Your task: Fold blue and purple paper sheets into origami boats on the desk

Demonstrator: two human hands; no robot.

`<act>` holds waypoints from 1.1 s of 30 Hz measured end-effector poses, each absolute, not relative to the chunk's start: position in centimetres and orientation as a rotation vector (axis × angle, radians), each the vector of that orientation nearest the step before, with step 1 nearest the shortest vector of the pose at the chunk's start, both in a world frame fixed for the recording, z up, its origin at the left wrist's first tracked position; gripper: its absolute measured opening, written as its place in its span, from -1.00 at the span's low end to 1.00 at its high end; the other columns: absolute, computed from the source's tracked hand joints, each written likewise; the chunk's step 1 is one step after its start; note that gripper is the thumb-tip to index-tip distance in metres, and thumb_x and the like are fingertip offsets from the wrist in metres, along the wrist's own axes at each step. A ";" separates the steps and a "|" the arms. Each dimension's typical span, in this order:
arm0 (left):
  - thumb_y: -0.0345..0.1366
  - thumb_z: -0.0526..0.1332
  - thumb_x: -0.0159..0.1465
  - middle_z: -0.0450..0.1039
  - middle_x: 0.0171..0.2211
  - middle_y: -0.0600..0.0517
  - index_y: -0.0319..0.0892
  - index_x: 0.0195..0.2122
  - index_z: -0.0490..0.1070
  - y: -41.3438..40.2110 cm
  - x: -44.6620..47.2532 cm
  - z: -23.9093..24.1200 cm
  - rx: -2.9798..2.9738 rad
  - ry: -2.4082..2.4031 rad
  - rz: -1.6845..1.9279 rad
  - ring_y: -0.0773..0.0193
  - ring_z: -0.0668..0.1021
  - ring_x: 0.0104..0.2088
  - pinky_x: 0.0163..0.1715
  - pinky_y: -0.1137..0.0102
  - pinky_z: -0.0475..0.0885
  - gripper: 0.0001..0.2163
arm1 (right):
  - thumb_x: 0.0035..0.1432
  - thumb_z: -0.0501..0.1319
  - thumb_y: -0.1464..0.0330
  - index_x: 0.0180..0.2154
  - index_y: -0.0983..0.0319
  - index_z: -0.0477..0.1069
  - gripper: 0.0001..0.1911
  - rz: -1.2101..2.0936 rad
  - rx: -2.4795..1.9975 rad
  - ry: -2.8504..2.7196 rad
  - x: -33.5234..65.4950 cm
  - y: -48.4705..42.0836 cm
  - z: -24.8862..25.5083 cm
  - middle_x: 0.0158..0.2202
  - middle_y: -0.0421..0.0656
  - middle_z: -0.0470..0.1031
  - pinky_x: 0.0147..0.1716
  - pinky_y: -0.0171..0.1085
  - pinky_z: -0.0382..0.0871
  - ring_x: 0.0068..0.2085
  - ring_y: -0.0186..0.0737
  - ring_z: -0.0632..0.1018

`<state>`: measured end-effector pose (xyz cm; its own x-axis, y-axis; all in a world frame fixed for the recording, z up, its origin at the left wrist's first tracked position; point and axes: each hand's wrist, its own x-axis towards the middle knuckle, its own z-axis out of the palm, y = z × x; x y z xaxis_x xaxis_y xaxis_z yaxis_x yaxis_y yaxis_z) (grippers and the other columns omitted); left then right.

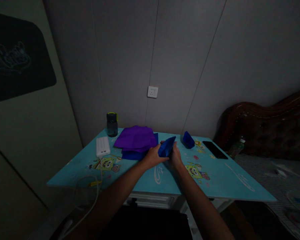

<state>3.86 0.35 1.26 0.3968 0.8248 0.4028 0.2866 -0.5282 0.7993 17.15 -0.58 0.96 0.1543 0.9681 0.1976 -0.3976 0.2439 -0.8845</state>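
Both hands on one part: left hand (153, 156) grips the folded blue piece (166, 147) from its left and lower side, right hand (176, 156) holds its right side; right fingertips mostly hidden, so can't tell exactly how they close. Piece is held up over the middle of the bench (140, 182), tilted, upper edge pointing up and right. Looks like thin, smooth sheet, probably paper. My read: near weightless, stiff along the creases, floppy on flat panels, a bit slick, easy to crush or tear. Best hold is light pinches on the layered folded edges, no squeezing across the hollow. Right of the hands, apart from them: second folded blue piece (188, 140), resting on the bench near the wall. Left of them: purple sheets (136, 137) loosely stacked over blue sheets (133, 155). Further out left, white power bank (103, 146) with cable (101, 168) attached, dark bottle (112, 126) behind it. Far right, black phone (215, 150) lying flat near the bench edge.
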 end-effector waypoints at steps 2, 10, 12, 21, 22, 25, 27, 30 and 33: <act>-0.13 0.39 0.04 0.52 -0.16 -0.12 -0.20 0.00 0.39 0.2 3.7 1.0 2.033 0.947 1.063 -0.01 0.52 -0.15 -0.04 0.20 0.33 -0.49 | -0.01 0.15 -0.22 -0.28 0.24 0.50 -0.35 1.136 -0.766 -0.942 17.1 -0.6 0.9 -0.39 -0.07 0.60 -0.40 -0.19 0.53 -0.30 -0.06 0.62; -0.14 0.21 0.23 0.53 -0.27 -0.04 -0.26 -0.11 0.46 0.9 3.2 -0.2 1.972 0.702 1.086 0.18 0.52 -0.23 -0.13 0.34 0.39 -0.69 | -0.04 0.32 -0.06 -0.23 0.24 0.51 -0.47 1.109 -0.686 -1.037 17.7 0.4 -0.1 -0.29 -0.09 0.61 -0.37 -0.25 0.49 -0.28 -0.12 0.60; -0.13 0.19 0.24 0.52 -0.31 -0.03 -0.28 -0.15 0.46 1.2 3.4 -0.6 1.926 0.643 1.088 0.20 0.51 -0.27 -0.19 0.37 0.40 -0.69 | -0.05 0.34 -0.05 -0.27 0.25 0.51 -0.49 1.098 -0.696 -1.045 18.1 0.9 -0.6 -0.31 -0.09 0.61 -0.38 -0.26 0.47 -0.29 -0.13 0.60; -0.04 0.24 0.19 0.49 -0.41 -0.01 -0.31 -0.27 0.45 1.4 3.9 -1.2 1.735 0.569 1.024 0.30 0.49 -0.43 -0.38 0.44 0.38 -0.64 | -0.02 0.34 -0.01 -0.30 0.25 0.46 -0.54 1.078 -0.769 -1.012 18.9 1.6 -1.7 -0.43 -0.14 0.58 -0.61 -0.33 0.34 -0.54 -0.25 0.51; -0.03 0.25 0.18 0.48 -0.42 -0.01 -0.31 -0.28 0.45 1.4 4.0 -1.2 1.706 0.573 1.018 0.31 0.49 -0.44 -0.40 0.44 0.38 -0.64 | -0.03 0.34 -0.02 -0.31 0.24 0.45 -0.54 1.078 -0.769 -1.002 18.9 1.6 -1.7 -0.44 -0.15 0.58 -0.61 -0.33 0.34 -0.55 -0.26 0.51; -0.03 0.30 0.13 0.49 -0.42 -0.02 -0.32 -0.31 0.45 1.3 4.4 -1.3 1.630 0.598 1.024 0.30 0.51 -0.44 -0.39 0.44 0.40 -0.63 | -0.04 0.34 -0.04 -0.32 0.25 0.43 -0.52 1.067 -0.783 -0.982 18.8 1.3 -1.2 -0.46 -0.15 0.57 -0.63 -0.34 0.33 -0.56 -0.27 0.50; -0.03 0.33 0.09 0.51 -0.41 -0.04 -0.32 -0.31 0.44 1.1 4.6 -1.3 1.557 0.611 0.986 0.27 0.54 -0.43 -0.39 0.42 0.43 -0.61 | -0.04 0.32 -0.06 -0.31 0.26 0.44 -0.49 1.079 -0.806 -0.974 18.7 0.8 -0.7 -0.48 -0.15 0.56 -0.66 -0.35 0.30 -0.58 -0.27 0.49; 0.00 0.35 0.05 0.52 -0.47 -0.06 -0.34 -0.26 0.43 0.7 4.5 -1.2 1.451 0.625 0.813 0.23 0.57 -0.49 -0.45 0.38 0.46 -0.55 | -0.02 0.29 -0.09 -0.28 0.28 0.46 -0.45 1.140 -0.794 -0.977 18.5 0.1 0.0 -0.52 -0.16 0.55 -0.73 -0.38 0.23 -0.64 -0.32 0.44; 0.00 0.37 0.03 0.52 -0.52 -0.07 -0.35 -0.27 0.44 0.2 4.0 -0.7 1.443 0.627 0.766 0.23 0.57 -0.54 -0.49 0.39 0.46 -0.54 | 0.02 0.26 -0.09 -0.30 0.28 0.45 -0.46 1.209 -0.743 -0.999 18.2 -0.4 0.3 -0.59 -0.20 0.50 -0.79 -0.39 0.16 -0.71 -0.37 0.36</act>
